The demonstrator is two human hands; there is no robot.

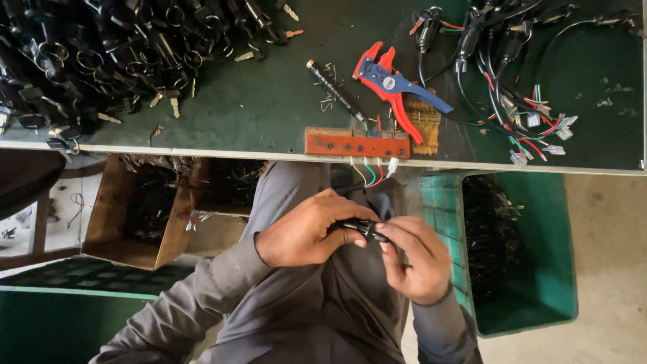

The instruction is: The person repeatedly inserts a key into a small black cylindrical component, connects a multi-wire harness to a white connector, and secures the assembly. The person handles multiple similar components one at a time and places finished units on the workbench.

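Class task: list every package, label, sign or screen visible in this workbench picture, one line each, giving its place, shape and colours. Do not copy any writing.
Label: small white oval sticker on the red and blue wire stripper, lying on the green bench.
Packages, signs, screens: none visible.

Dark green workbench (256,108) above a concrete floor (606,256), green plastic crate (539,296) and cardboard box (114,222) beneath.

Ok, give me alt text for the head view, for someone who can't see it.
Both hands, left hand and right hand, pinch a small black wired part over the person's lap, below a green workbench. On the bench lie a red and blue wire stripper, a red block, and piles of black wired parts.
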